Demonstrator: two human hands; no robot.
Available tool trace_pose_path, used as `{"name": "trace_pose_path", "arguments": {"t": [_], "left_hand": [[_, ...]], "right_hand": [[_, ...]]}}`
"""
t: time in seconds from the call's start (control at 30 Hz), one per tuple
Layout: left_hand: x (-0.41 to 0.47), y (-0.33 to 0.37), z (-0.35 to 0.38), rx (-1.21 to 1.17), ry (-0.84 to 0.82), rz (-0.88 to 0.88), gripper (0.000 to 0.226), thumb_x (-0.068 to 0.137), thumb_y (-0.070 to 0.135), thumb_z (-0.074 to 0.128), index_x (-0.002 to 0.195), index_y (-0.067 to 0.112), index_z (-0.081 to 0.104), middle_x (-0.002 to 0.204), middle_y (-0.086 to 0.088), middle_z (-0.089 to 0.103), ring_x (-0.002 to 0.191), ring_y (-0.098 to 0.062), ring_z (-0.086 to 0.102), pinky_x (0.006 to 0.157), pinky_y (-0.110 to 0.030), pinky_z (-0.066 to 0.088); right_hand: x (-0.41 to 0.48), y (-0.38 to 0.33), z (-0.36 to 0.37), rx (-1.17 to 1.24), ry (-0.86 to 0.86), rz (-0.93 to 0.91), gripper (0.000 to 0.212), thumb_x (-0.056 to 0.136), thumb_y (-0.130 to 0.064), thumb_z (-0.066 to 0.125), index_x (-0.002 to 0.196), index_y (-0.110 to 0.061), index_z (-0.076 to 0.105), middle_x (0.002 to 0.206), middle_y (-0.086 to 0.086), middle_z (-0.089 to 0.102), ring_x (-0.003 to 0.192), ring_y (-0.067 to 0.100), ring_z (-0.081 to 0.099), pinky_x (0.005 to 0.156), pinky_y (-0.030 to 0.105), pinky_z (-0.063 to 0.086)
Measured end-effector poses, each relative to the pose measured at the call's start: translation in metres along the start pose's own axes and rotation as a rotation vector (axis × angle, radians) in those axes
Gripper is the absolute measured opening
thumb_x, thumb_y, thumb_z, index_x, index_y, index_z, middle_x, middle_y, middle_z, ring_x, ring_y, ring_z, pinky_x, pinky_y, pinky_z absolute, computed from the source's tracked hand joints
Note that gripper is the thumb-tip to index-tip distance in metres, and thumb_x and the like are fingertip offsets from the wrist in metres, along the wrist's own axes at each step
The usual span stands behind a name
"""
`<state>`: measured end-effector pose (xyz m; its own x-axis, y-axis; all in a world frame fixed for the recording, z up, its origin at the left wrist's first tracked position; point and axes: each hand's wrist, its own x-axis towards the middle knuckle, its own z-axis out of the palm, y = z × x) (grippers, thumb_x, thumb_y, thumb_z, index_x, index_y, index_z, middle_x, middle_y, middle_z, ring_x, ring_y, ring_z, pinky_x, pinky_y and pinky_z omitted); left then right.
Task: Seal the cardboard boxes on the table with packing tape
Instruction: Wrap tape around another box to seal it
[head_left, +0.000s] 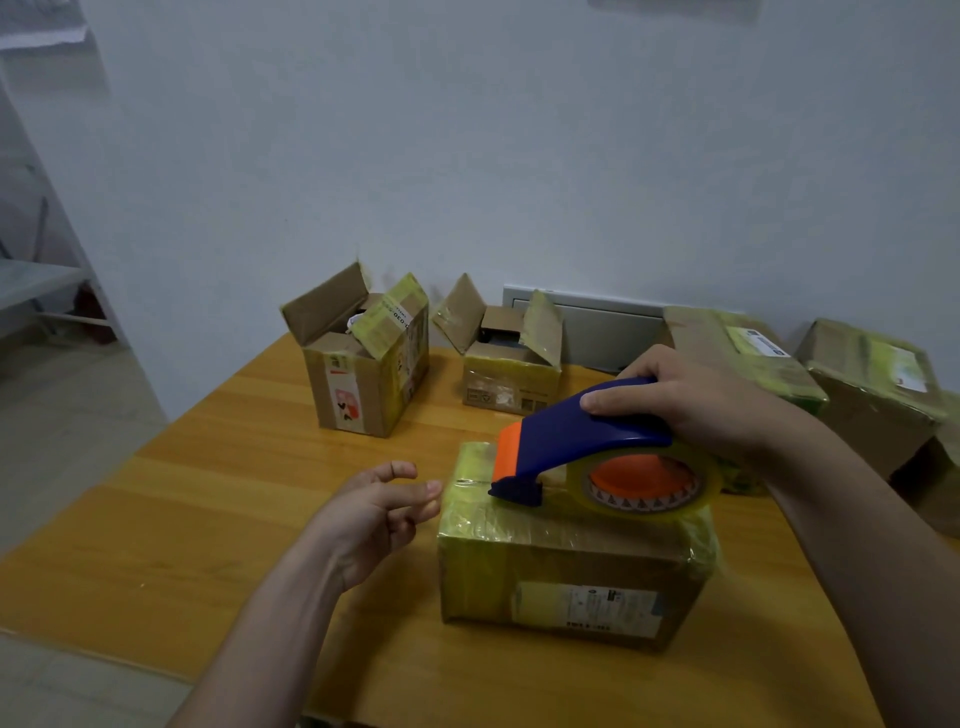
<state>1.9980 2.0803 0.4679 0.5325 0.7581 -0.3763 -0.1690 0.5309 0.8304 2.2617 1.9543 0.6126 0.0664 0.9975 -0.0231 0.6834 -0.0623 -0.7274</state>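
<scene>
Above table (208, 519), right grip (696, 400) clamps tape dispenser (582, 441) on box (561, 566); left grip (374, 514) slack.

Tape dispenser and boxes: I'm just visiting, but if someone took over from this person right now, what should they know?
Right hand grips the tape dispenser, its nose on top of the near box.
Left hand hovers beside that box, fingers relaxed, holding nothing.
Done: near box closed and largely taped; right-side boxes look closed.
Left: finish this strip, then close and tape the two open-flapped back boxes.
</scene>
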Motion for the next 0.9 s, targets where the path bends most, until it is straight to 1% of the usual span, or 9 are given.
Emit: {"name": "trace_pose_path", "arguments": {"t": [0.17, 0.3, 0.37, 0.43, 0.53, 0.6, 0.7, 0.83, 0.9], "left_hand": [[-0.003, -0.011, 0.004, 0.048, -0.007, 0.031, 0.047, 0.074, 0.007, 0.082, 0.112, 0.011, 0.055, 0.071, -0.004, 0.066, 0.052, -0.01, 0.057, 0.046, -0.02, 0.041], [-0.013, -0.012, 0.01, 0.337, 0.097, 0.215, 0.032, 0.086, 0.013, 0.08, 0.115, 0.014, 0.067, 0.077, -0.003, 0.074, 0.062, -0.01, 0.067, 0.065, -0.033, 0.05], [-0.017, -0.013, 0.018, 0.538, 0.179, 0.352, 0.023, 0.093, 0.018, 0.075, 0.112, 0.03, 0.072, 0.087, 0.001, 0.077, 0.074, -0.009, 0.072, 0.074, -0.038, 0.053], [-0.018, -0.015, 0.024, 0.69, 0.201, 0.439, 0.031, 0.098, 0.024, 0.07, 0.122, 0.045, 0.068, 0.107, 0.009, 0.073, 0.093, -0.011, 0.071, 0.076, -0.036, 0.058], [-0.015, -0.024, 0.027, 0.808, 0.164, 0.395, 0.053, 0.098, 0.028, 0.07, 0.144, 0.048, 0.053, 0.142, 0.014, 0.051, 0.127, -0.016, 0.055, 0.097, -0.041, 0.056], [-0.013, -0.028, 0.025, 0.731, 0.125, 0.371, 0.054, 0.098, 0.024, 0.07, 0.144, 0.046, 0.054, 0.149, 0.01, 0.051, 0.137, -0.017, 0.049, 0.107, -0.049, 0.05], [-0.011, -0.021, 0.029, 0.442, 0.075, 0.398, 0.049, 0.106, 0.011, 0.049, 0.143, 0.043, 0.056, 0.153, 0.008, 0.052, 0.144, -0.014, 0.045, 0.113, -0.042, 0.044], [-0.009, -0.012, 0.056, 0.23, -0.075, 0.259, 0.044, 0.1, 0.055, 0.042, 0.142, 0.048, 0.055, 0.138, 0.019, 0.057, 0.131, -0.014, 0.055, 0.111, -0.043, 0.046], [-0.005, -0.014, 0.062, 0.198, -0.098, 0.199, 0.042, 0.095, 0.057, 0.051, 0.136, 0.054, 0.057, 0.123, 0.025, 0.054, 0.12, -0.012, 0.058, 0.106, -0.046, 0.051]], "right_hand": [[0.001, 0.002, 0.001, -0.014, 0.006, 0.027, 0.053, 0.074, -0.064, 0.062, 0.081, -0.013, 0.076, 0.074, 0.007, 0.076, 0.065, 0.02, 0.071, 0.067, 0.032, 0.052], [0.001, 0.002, 0.003, -0.018, 0.018, 0.037, 0.052, 0.073, -0.064, 0.062, 0.079, -0.015, 0.076, 0.071, 0.005, 0.075, 0.061, 0.016, 0.07, 0.066, 0.032, 0.052], [0.001, 0.001, 0.004, -0.02, 0.024, 0.042, 0.053, 0.072, -0.065, 0.063, 0.08, -0.015, 0.076, 0.071, 0.004, 0.075, 0.061, 0.015, 0.07, 0.066, 0.032, 0.052], [0.001, 0.001, 0.004, -0.021, 0.026, 0.044, 0.053, 0.076, -0.067, 0.072, 0.08, -0.014, 0.076, 0.07, 0.003, 0.075, 0.06, 0.014, 0.069, 0.067, 0.032, 0.051], [-0.001, -0.001, 0.004, -0.017, 0.023, 0.059, 0.049, 0.079, -0.06, 0.065, 0.081, -0.013, 0.076, 0.069, 0.003, 0.074, 0.06, 0.013, 0.068, 0.068, 0.034, 0.05], [-0.003, -0.002, 0.005, -0.014, 0.019, 0.058, 0.055, 0.073, -0.063, 0.062, 0.082, -0.011, 0.076, 0.071, 0.006, 0.074, 0.063, 0.017, 0.067, 0.069, 0.035, 0.051], [-0.003, -0.001, 0.006, -0.016, 0.029, 0.059, 0.049, 0.085, -0.057, 0.065, 0.079, -0.01, 0.075, 0.072, 0.01, 0.073, 0.062, 0.02, 0.065, 0.07, 0.037, 0.05], [-0.003, 0.002, 0.006, 0.001, 0.047, 0.068, 0.043, 0.092, -0.049, 0.067, 0.071, -0.012, 0.074, 0.063, 0.006, 0.068, 0.055, 0.015, 0.06, 0.066, 0.035, 0.047], [-0.002, 0.003, 0.006, 0.016, 0.055, 0.078, 0.046, 0.092, -0.05, 0.068, 0.073, -0.009, 0.075, 0.065, 0.01, 0.069, 0.055, 0.016, 0.06, 0.067, 0.034, 0.047]]}}
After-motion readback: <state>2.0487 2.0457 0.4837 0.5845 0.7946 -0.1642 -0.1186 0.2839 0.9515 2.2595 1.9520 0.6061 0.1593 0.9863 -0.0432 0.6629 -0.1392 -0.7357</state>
